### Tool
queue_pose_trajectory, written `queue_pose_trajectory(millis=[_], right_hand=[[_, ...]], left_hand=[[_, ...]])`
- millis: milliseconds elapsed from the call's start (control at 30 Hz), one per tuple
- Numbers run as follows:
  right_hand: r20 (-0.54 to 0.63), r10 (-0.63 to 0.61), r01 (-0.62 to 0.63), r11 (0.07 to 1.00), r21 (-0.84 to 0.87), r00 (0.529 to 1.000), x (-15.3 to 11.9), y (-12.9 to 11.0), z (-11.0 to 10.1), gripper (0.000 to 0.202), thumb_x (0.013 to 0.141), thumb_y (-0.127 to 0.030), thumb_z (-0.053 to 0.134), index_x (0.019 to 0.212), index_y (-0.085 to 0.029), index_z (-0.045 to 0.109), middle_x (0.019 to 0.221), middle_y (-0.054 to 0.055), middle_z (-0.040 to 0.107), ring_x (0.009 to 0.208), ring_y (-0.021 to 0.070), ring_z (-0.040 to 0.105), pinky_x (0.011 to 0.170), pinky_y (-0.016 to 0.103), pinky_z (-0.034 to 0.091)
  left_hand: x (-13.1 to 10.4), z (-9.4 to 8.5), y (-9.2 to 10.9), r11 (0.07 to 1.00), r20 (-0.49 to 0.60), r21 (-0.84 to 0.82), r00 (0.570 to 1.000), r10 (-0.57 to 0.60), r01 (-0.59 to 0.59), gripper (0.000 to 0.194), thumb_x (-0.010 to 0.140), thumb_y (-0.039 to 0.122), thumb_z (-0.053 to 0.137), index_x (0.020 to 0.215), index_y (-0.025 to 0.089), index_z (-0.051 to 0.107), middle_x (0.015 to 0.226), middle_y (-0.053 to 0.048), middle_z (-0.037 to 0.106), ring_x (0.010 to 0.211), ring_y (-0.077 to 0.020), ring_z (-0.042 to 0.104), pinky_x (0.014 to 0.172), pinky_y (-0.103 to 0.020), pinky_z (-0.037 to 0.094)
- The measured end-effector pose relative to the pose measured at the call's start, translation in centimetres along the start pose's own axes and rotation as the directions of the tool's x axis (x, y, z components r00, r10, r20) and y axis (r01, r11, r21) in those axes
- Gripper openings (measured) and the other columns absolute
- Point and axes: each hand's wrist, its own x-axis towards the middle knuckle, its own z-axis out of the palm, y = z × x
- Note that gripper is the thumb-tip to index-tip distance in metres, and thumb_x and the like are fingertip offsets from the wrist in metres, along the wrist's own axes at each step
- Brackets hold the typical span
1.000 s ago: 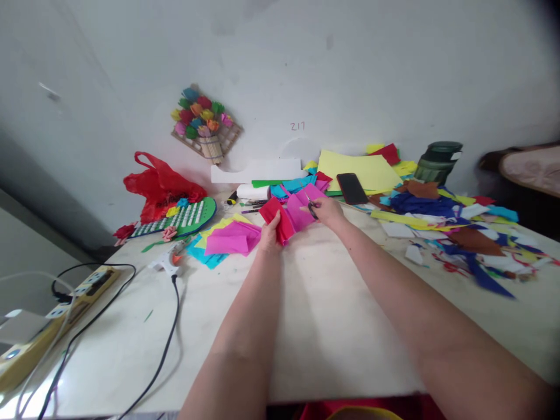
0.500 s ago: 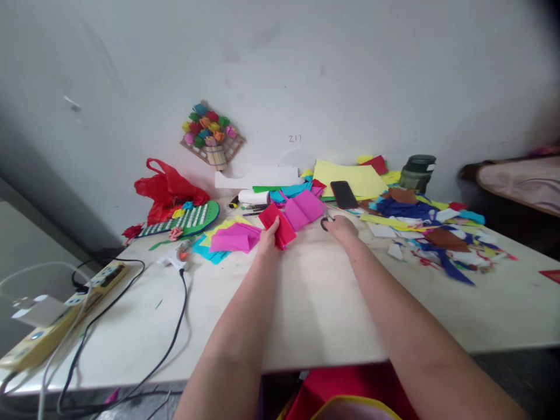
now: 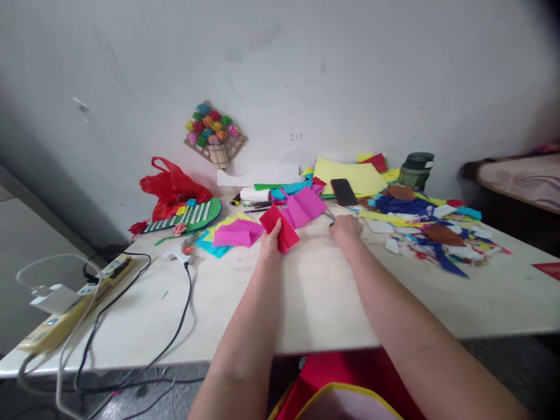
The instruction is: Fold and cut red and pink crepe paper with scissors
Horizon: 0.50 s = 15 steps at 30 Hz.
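Note:
My left hand [image 3: 272, 240] is closed on a folded piece of red paper [image 3: 286, 234], thumb on top, just above the table. To its right my right hand [image 3: 346, 228] is closed around the handles of a pair of scissors [image 3: 331, 217], whose blades point away toward the back left and are partly hidden. A creased magenta sheet [image 3: 304, 207] lies behind the red paper, between the two hands. Left of my left hand, another folded magenta sheet [image 3: 236, 234] rests on yellow and light blue paper [image 3: 214, 248].
A black phone [image 3: 343, 192] lies on yellow sheets [image 3: 321, 172]. Paper scraps [image 3: 441, 233] heap at the right before a green bottle [image 3: 415, 170]. A glue gun [image 3: 178, 254], its cord and a power strip [image 3: 74, 318] are at left, near a red plastic bag [image 3: 172, 186].
My right hand has turned a little, so the scissors' handles are more covered. The left hand still holds the red paper. The camera view has shifted slightly.

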Motion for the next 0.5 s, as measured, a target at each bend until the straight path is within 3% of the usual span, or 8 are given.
queue_pose_trajectory(millis=[167, 500], right_hand=[[0.014, 0.005, -0.005, 1.0, 0.004, 1.0, 0.25, 0.3, 0.19, 0.038, 0.075, -0.032, 0.051, 0.106, -0.011, 0.061, 0.115, 0.019, 0.046, 0.106, 0.0298, 0.045, 0.079, 0.037, 0.041], [0.084, 0.001, -0.004, 0.999, 0.034, 0.996, 0.36, 0.88, -0.02, 0.045, 0.075, -0.034, 0.049, 0.111, -0.009, 0.058, 0.117, 0.018, 0.044, 0.109, 0.0303, 0.042, 0.081, 0.037, 0.04]], left_hand=[[-0.15, 0.04, -0.06, 0.999, 0.024, 0.038, 1.0, -0.004, 0.003, 0.03, 0.06, 0.026, 0.074, 0.083, 0.013, 0.061, 0.073, -0.004, 0.065, 0.061, -0.0122, 0.061, 0.068, -0.027, 0.051], [-0.22, 0.09, -0.13, 0.993, 0.012, 0.118, 1.0, -0.005, 0.004, 0.033, 0.058, 0.027, 0.075, 0.083, 0.012, 0.06, 0.072, -0.006, 0.066, 0.058, -0.0133, 0.061, 0.061, -0.026, 0.051]])
